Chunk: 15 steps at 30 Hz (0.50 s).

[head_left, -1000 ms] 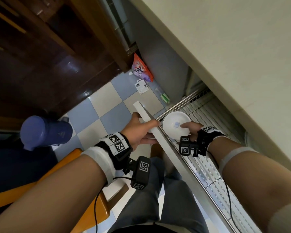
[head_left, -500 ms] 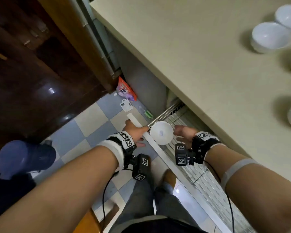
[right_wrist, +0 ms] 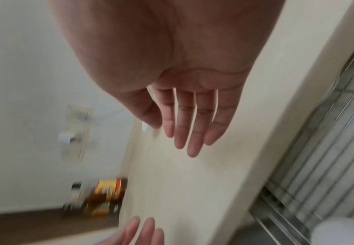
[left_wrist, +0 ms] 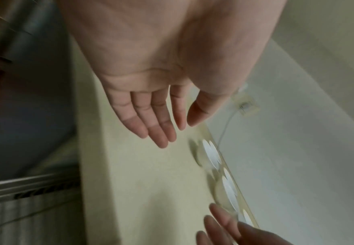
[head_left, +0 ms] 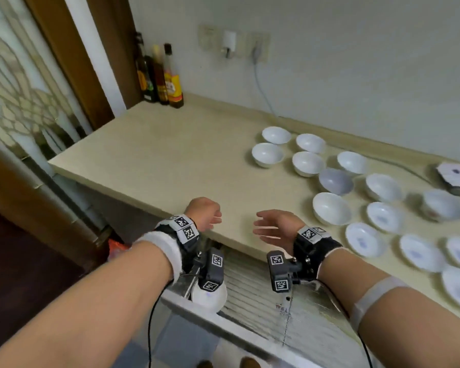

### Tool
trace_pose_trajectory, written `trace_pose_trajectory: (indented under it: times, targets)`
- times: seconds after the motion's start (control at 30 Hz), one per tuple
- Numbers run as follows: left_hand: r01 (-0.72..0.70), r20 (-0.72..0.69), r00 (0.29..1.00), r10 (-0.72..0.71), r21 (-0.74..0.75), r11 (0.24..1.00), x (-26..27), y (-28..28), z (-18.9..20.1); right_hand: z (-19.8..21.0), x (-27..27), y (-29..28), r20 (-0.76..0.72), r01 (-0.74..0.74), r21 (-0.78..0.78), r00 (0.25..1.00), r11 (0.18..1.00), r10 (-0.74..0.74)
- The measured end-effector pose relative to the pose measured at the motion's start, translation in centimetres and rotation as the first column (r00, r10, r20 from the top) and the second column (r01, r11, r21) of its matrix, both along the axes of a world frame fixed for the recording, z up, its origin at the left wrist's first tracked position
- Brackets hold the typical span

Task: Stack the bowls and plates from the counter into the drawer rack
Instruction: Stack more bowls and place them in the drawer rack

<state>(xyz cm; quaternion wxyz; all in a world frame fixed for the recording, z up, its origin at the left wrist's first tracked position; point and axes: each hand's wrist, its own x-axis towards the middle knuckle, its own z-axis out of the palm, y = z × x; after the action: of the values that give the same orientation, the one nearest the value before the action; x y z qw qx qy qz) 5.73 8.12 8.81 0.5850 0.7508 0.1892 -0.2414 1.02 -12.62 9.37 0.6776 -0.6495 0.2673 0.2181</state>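
Several white bowls (head_left: pixel 331 208) and flat white plates (head_left: pixel 365 239) stand spread over the right half of the beige counter (head_left: pixel 170 160). One white bowl (head_left: pixel 210 297) sits in the wire drawer rack (head_left: pixel 263 296) below the counter edge, partly hidden by my left wrist camera. My left hand (head_left: pixel 206 216) hovers over the counter's front edge, fingers straight and empty in the left wrist view (left_wrist: pixel 161 122). My right hand (head_left: pixel 272 227) hovers beside it, palm toward the left hand, fingers spread and empty (right_wrist: pixel 184 131).
Dark sauce bottles (head_left: pixel 160 75) stand at the counter's back left corner. A wall socket with a cable (head_left: pixel 258 49) is behind the bowls. A grey device (head_left: pixel 457 177) lies at the far right. A wooden door frame (head_left: pixel 72 62) rises on the left.
My right hand let go of the bowl, which now rests in the rack. Both hands rose from the drawer to above the counter edge, and my view lifted to the counter.
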Motion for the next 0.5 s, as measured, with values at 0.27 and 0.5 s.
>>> trace_pose_trajectory:
  times: [0.27, 0.5]
  targets:
    - [0.250, -0.138, 0.955, -0.265, -0.112, 0.962, 4.0, -12.5, -0.3, -0.3, -2.8, -11.4, -0.036, 0.528, 0.049, 0.849, 0.848, -0.527]
    - [0.068, -0.105, 0.991, -0.085, -0.157, 0.985, 8.3, -17.1, -2.2, -2.8, 0.5, -15.3, -0.159, 0.544, 0.007, 0.829, 0.839, -0.536]
